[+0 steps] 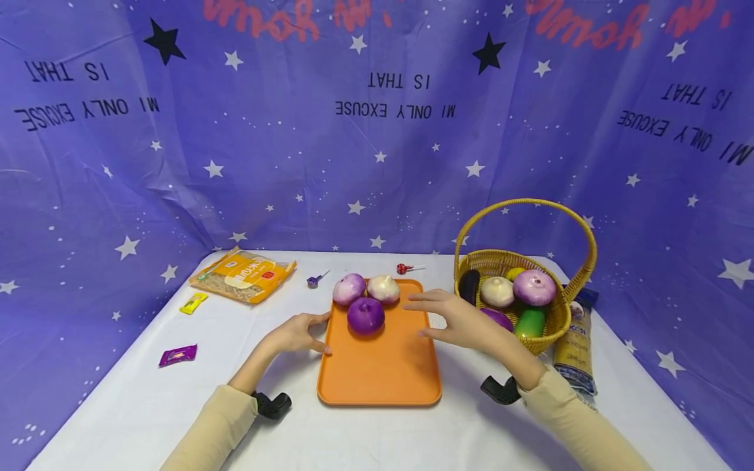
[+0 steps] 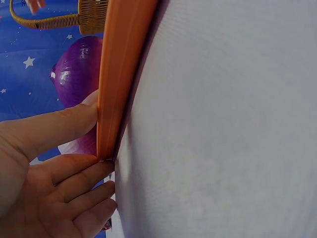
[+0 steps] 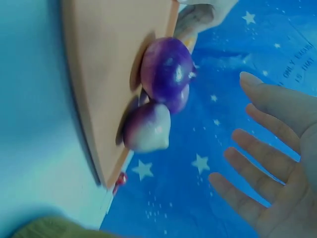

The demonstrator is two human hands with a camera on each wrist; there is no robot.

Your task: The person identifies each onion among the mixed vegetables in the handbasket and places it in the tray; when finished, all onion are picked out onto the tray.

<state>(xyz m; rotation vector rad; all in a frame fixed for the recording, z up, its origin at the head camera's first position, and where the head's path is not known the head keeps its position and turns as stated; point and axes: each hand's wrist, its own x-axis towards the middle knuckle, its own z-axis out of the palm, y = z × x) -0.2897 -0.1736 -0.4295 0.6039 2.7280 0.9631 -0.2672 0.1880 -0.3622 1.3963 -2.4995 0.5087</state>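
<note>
The orange tray (image 1: 383,373) lies on the white surface (image 1: 365,438), right in front of the person whom I watch. It is a plain rectangle with rounded corners and a low raised rim. On its far part, three bulbs sit close together. The deep purple bulb (image 1: 366,316) is nearest to the person, round and very glossy, with a small pointed tip. Behind it are the pale purple bulb (image 1: 350,288), with some white in its colour, and the white bulb (image 1: 384,288), which is cream above and looks purplish on one side in the right wrist view.

The two hands are apart from each other. The left hand (image 1: 299,333) touches the tray's left edge, its thumb on the rim and its fingers stretched beside it, not curled around. The right hand (image 1: 453,320) hovers by the right edge with fingers spread, and it holds nothing.

To the right stands a wicker basket (image 1: 506,260) with a tall handle, filled with more vegetables, and beside it a yellowish packet (image 1: 574,353). Beyond the tray is a red lollipop (image 1: 403,269); to the left are a purple lollipop (image 1: 313,282), an orange bag (image 1: 241,278) and two small wrapped sweets, a yellow sweet (image 1: 194,303) and a purple sweet (image 1: 178,355).
</note>
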